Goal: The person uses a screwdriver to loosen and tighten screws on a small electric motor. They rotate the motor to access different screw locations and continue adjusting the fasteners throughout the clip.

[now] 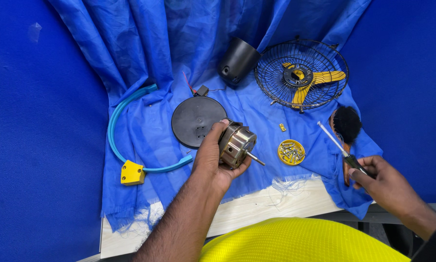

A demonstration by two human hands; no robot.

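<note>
Motor point(237, 144) in left hand point(210, 157); right hand point(385, 179) apparently grips screwdriver point(339, 148).

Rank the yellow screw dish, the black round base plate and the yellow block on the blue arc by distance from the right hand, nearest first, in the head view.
From the right hand:
1. Yellow screw dish, just to its left.
2. Black round base plate, farther left, behind the left hand.
3. Yellow block, far left, at the end of the blue arc.

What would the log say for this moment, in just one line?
left hand: holds fan motor | right hand: holds screwdriver | screw dish: between hands | fan cage: behind, on blue cloth
</note>
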